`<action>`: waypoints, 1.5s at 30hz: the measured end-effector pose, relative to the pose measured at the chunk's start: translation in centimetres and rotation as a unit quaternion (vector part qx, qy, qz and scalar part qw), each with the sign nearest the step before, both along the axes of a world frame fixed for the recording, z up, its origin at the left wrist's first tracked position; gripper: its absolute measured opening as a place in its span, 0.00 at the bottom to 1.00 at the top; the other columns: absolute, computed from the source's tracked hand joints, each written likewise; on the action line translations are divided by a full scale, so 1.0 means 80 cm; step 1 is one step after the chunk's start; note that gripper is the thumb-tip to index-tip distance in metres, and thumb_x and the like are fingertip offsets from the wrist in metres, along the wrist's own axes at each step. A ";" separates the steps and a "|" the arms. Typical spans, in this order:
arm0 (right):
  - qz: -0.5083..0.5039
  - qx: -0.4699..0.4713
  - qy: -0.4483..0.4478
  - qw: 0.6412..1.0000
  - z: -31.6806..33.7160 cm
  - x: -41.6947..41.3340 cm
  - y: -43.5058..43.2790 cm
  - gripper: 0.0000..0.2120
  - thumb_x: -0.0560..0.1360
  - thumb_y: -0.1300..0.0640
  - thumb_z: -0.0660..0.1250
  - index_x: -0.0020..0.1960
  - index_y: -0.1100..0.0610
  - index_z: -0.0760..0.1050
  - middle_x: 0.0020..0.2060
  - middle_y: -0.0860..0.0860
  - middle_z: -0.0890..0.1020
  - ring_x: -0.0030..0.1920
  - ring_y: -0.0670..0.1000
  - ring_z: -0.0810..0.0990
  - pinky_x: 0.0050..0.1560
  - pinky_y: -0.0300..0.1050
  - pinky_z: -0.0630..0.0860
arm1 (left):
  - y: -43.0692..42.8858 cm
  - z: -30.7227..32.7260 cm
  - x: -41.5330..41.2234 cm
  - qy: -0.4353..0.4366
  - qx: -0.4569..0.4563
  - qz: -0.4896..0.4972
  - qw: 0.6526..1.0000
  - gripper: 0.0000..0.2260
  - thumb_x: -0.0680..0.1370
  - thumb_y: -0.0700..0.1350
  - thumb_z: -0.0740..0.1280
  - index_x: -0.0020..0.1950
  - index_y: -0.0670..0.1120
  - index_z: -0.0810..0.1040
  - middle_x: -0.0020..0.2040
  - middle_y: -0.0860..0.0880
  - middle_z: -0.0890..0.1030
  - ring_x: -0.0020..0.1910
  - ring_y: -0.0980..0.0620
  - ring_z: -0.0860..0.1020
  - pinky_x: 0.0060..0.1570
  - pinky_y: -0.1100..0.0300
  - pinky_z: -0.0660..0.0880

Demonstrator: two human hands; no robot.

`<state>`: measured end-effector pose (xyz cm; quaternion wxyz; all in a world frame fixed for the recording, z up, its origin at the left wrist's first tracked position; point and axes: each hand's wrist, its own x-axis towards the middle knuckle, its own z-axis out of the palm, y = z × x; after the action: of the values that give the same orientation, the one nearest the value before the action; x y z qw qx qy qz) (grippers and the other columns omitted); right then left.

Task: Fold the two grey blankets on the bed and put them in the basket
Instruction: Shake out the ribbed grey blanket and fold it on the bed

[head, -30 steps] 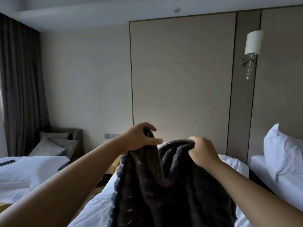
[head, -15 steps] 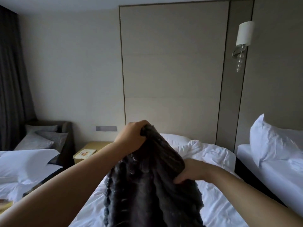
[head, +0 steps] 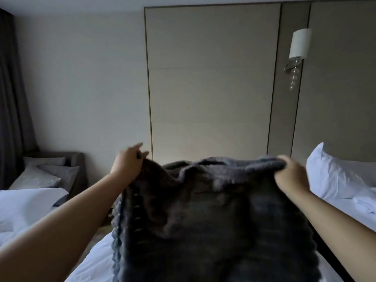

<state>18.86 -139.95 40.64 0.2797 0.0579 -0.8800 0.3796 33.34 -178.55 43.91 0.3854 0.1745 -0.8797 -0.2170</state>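
Observation:
A dark grey fluffy blanket [head: 213, 220] hangs spread in front of me over the white bed [head: 95, 259]. My left hand [head: 128, 161] pinches its top left corner, with some fingers raised. My right hand [head: 291, 174] grips the top right corner. The top edge stretches between both hands at about the same height. The blanket's lower part runs out of the frame's bottom. A second grey blanket and the basket are not in view.
Another white bed with a pillow [head: 333, 176] stands at the right. A third bed [head: 26, 206] lies at the left, with a grey sofa and cushions [head: 50, 169] behind it. A wall lamp [head: 299, 47] hangs on the panelled wall.
My hands have moved apart along the blanket's top edge, the right one far to the right. The bunched blanket is now spread wide between them.

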 end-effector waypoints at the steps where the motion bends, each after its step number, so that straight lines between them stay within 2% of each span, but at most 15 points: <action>1: 0.043 0.123 -0.128 0.983 -0.015 0.004 0.001 0.08 0.75 0.61 0.63 0.52 0.53 0.77 0.52 0.58 0.82 0.52 0.61 0.79 0.49 0.49 0.75 | -0.002 -0.022 0.001 -0.147 -0.014 0.015 0.989 0.18 0.80 0.51 0.65 0.62 0.39 0.78 0.56 0.39 0.82 0.57 0.41 0.78 0.53 0.56 0.71; 3: 0.104 0.339 -0.432 0.829 -0.048 0.020 0.005 0.11 0.77 0.58 0.67 0.58 0.58 0.79 0.57 0.57 0.81 0.54 0.57 0.79 0.48 0.44 0.74 | 0.007 -0.066 0.015 -0.460 -0.067 0.023 0.885 0.24 0.80 0.60 0.59 0.63 0.41 0.76 0.61 0.43 0.80 0.59 0.44 0.77 0.57 0.56 0.70; 5: 0.108 0.437 -0.541 0.710 -0.069 0.026 0.015 0.11 0.79 0.56 0.66 0.58 0.59 0.78 0.53 0.54 0.79 0.50 0.54 0.77 0.48 0.43 0.73 | 0.010 -0.091 0.023 -0.534 -0.096 0.035 0.839 0.27 0.80 0.63 0.55 0.66 0.44 0.76 0.63 0.45 0.78 0.61 0.46 0.76 0.57 0.57 0.70; 7: 0.062 0.413 -0.441 0.794 -0.074 0.017 0.026 0.07 0.80 0.60 0.61 0.53 0.60 0.77 0.50 0.56 0.78 0.46 0.54 0.77 0.45 0.43 0.73 | 0.005 -0.097 0.019 -0.408 -0.036 0.044 0.911 0.22 0.81 0.59 0.58 0.61 0.44 0.79 0.59 0.44 0.80 0.59 0.44 0.77 0.50 0.58 0.70; 10: -0.054 0.110 -0.191 0.974 -0.071 -0.011 0.034 0.16 0.80 0.61 0.58 0.64 0.64 0.75 0.61 0.65 0.77 0.60 0.64 0.77 0.58 0.51 0.73 | 0.002 -0.091 0.004 -0.104 0.146 0.010 0.984 0.11 0.80 0.48 0.65 0.50 0.42 0.84 0.52 0.43 0.83 0.57 0.43 0.79 0.49 0.61 0.68; 15: 0.028 0.001 -0.246 0.969 -0.127 0.002 -0.003 0.13 0.82 0.58 0.56 0.58 0.61 0.76 0.60 0.66 0.77 0.59 0.61 0.76 0.60 0.52 0.70 | 0.016 -0.157 -0.010 -0.144 0.117 -0.042 0.982 0.15 0.76 0.54 0.70 0.59 0.49 0.82 0.50 0.48 0.83 0.49 0.49 0.78 0.47 0.62 0.69; 18: 0.128 0.037 -0.443 0.887 -0.241 0.054 -0.011 0.11 0.80 0.61 0.56 0.55 0.61 0.76 0.54 0.64 0.80 0.52 0.60 0.80 0.52 0.51 0.76 | 0.040 -0.267 0.016 -0.384 0.104 -0.077 0.914 0.29 0.72 0.61 0.72 0.66 0.46 0.75 0.50 0.48 0.80 0.50 0.50 0.77 0.48 0.62 0.71; 21: 0.212 0.224 -0.587 0.748 -0.361 0.131 0.006 0.12 0.72 0.59 0.67 0.54 0.61 0.78 0.46 0.57 0.83 0.46 0.54 0.79 0.40 0.40 0.72 | 0.071 -0.387 0.074 -0.598 0.111 -0.136 0.782 0.44 0.65 0.68 0.72 0.72 0.42 0.68 0.62 0.46 0.78 0.61 0.47 0.76 0.60 0.60 0.70; 26: 0.257 0.392 -0.714 0.521 -0.506 0.218 0.024 0.26 0.73 0.48 0.65 0.69 0.58 0.72 0.63 0.52 0.76 0.58 0.49 0.73 0.54 0.41 0.69 | 0.119 -0.531 0.144 -0.812 0.034 -0.215 0.541 0.20 0.79 0.51 0.66 0.68 0.42 0.75 0.66 0.43 0.77 0.60 0.49 0.76 0.62 0.62 0.68; 30: 0.239 0.429 -0.725 0.482 -0.535 0.207 0.025 0.27 0.74 0.50 0.59 0.71 0.58 0.70 0.71 0.54 0.71 0.68 0.53 0.71 0.66 0.44 0.67 | 0.118 -0.542 0.113 -0.824 0.070 -0.144 0.543 0.18 0.78 0.51 0.63 0.62 0.42 0.78 0.58 0.44 0.80 0.56 0.45 0.79 0.56 0.56 0.74; 34: 0.220 0.400 -0.679 0.576 -0.488 0.080 -0.024 0.22 0.75 0.52 0.58 0.64 0.60 0.76 0.64 0.55 0.78 0.62 0.54 0.77 0.54 0.40 0.72 | 0.071 -0.497 -0.013 -0.775 0.158 -0.091 0.605 0.08 0.74 0.48 0.61 0.41 0.45 0.76 0.38 0.47 0.79 0.33 0.50 0.76 0.34 0.63 0.73; 39: -0.011 0.016 -0.360 0.933 -0.308 -0.243 -0.119 0.17 0.79 0.58 0.61 0.65 0.63 0.70 0.55 0.63 0.77 0.48 0.60 0.74 0.44 0.50 0.70 | -0.059 -0.314 -0.287 -0.310 0.154 0.036 0.937 0.16 0.76 0.46 0.65 0.61 0.43 0.77 0.60 0.39 0.78 0.58 0.40 0.76 0.56 0.53 0.73; 41: -0.001 -0.126 -0.257 0.958 -0.242 -0.333 -0.144 0.31 0.77 0.50 0.66 0.76 0.53 0.58 0.69 0.59 0.71 0.57 0.59 0.74 0.53 0.52 0.71 | -0.096 -0.243 -0.367 -0.171 0.166 0.055 0.970 0.30 0.75 0.54 0.68 0.74 0.47 0.64 0.72 0.37 0.67 0.66 0.37 0.71 0.64 0.49 0.70; 43: 0.026 -0.106 -0.241 0.964 -0.212 -0.394 -0.164 0.45 0.73 0.40 0.69 0.79 0.45 0.44 0.77 0.52 0.61 0.71 0.59 0.67 0.65 0.55 0.68 | -0.118 -0.211 -0.420 -0.173 0.173 0.060 0.968 0.43 0.73 0.63 0.68 0.80 0.51 0.50 0.79 0.38 0.51 0.72 0.37 0.66 0.68 0.48 0.66; 45: 0.030 -0.061 -0.233 0.970 -0.217 -0.432 -0.175 0.46 0.72 0.38 0.70 0.79 0.44 0.45 0.77 0.52 0.62 0.72 0.59 0.66 0.68 0.57 0.68 | -0.134 -0.220 -0.455 -0.190 0.133 0.053 0.971 0.42 0.73 0.64 0.67 0.79 0.50 0.51 0.78 0.39 0.52 0.71 0.36 0.67 0.67 0.49 0.66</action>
<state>-15.70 -153.98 23.25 0.0580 -0.0229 -0.8939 0.4439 -3.08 -189.24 26.28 0.1955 0.3088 -0.8897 -0.2736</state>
